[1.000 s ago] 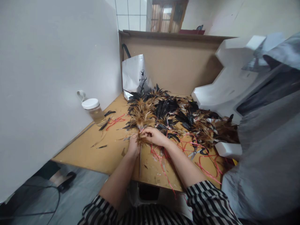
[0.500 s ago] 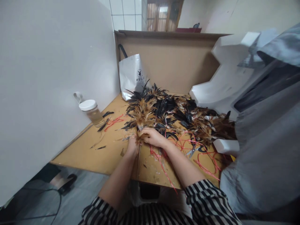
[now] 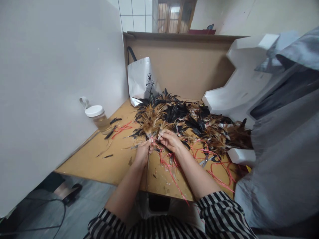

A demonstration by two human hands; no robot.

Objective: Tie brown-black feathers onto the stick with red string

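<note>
My left hand (image 3: 145,150) is closed around the base of a brown feather bundle (image 3: 149,121), whose tips fan out away from me. Red string (image 3: 163,162) trails from near that base down over the front edge of the table. To its right, my right hand (image 3: 169,139) pinches a small tuft of light brown feathers (image 3: 162,128), apart from the left hand's bundle. Beyond both hands spreads a pile of black and brown feathers (image 3: 176,113). Scissors (image 3: 206,160) with dark handles lie among the loops of string to the right.
A lidded jar of yellowish liquid (image 3: 99,119) stands at the left by a white panel (image 3: 62,83). A silver bag (image 3: 141,74) leans at the back against cardboard (image 3: 184,63). White foam (image 3: 224,89) and grey cloth (image 3: 286,159) flank the right side. Another person's foot (image 3: 71,194) shows below left.
My hands were together at the bundle's base. My right hand has moved off to the right with a small feather tuft; my left hand still grips the bundle.
</note>
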